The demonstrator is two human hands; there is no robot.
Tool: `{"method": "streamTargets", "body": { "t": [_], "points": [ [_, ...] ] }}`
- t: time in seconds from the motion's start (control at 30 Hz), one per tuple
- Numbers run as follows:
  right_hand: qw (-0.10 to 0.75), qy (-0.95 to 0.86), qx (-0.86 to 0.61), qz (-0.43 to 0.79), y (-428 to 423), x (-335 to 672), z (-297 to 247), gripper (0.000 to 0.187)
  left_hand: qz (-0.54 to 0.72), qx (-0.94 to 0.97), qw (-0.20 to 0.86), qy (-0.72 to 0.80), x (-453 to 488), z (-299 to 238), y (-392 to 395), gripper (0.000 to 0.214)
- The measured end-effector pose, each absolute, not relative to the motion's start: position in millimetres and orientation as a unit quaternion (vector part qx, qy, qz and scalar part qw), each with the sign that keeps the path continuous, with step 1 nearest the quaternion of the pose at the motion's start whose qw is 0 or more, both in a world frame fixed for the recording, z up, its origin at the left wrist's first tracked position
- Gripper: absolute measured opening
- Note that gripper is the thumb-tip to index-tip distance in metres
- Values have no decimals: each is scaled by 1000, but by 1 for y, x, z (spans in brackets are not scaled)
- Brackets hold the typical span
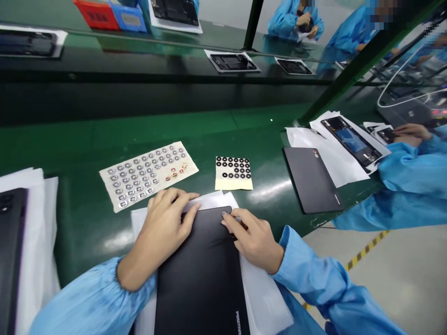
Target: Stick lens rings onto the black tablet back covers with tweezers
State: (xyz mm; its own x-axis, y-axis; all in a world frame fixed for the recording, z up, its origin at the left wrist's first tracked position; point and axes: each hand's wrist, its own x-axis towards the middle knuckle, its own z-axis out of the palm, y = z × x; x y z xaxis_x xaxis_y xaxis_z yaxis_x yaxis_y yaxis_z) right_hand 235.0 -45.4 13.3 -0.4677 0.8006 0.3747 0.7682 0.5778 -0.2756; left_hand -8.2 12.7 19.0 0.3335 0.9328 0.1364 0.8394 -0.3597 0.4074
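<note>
A black tablet back cover point(199, 279) lies on white paper sheets in front of me. My left hand point(165, 223) steadies its top left corner, thumb on the cover and fingers along the upper edge. At the top right corner, my right hand point(251, 235) has thumb and index finger pinched at a small round camera ring point(224, 213); the fingertips partly hide it. Beyond the cover, a cream sheet of ring-shaped parts point(139, 179) sits to the left. A smaller yellowish sheet with black round stickers point(233, 173) is just above the cover.
On the right, another dark tablet point(310, 179) lies near white paper and an open tablet housing point(351, 139). A co-worker's sleeve point(415, 172) reaches in there. Papers with a dark device point(12, 260) stand at left. A raised shelf point(157, 60) holds several housings and a red bin point(98, 16).
</note>
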Motion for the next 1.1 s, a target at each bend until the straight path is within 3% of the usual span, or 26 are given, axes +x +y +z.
{"method": "streamTargets", "body": {
  "t": [0.43,0.8,0.9,1.03,1.1],
  "points": [
    [199,-831,-519,-13,-49,214,27,19,188,841,96,498,-4,21,10,11],
    [199,-834,-514,29,-40,221,32,26,168,854,106,481,-5,16,12,19],
    [223,-829,-504,92,-29,231,31,25,166,854,109,481,-5,17,12,21],
    [345,-729,-533,256,-17,245,30,23,165,849,133,484,-8,22,11,22],
    [337,-699,-543,320,-17,247,32,19,168,843,150,488,-10,26,10,21]
  ]
}}
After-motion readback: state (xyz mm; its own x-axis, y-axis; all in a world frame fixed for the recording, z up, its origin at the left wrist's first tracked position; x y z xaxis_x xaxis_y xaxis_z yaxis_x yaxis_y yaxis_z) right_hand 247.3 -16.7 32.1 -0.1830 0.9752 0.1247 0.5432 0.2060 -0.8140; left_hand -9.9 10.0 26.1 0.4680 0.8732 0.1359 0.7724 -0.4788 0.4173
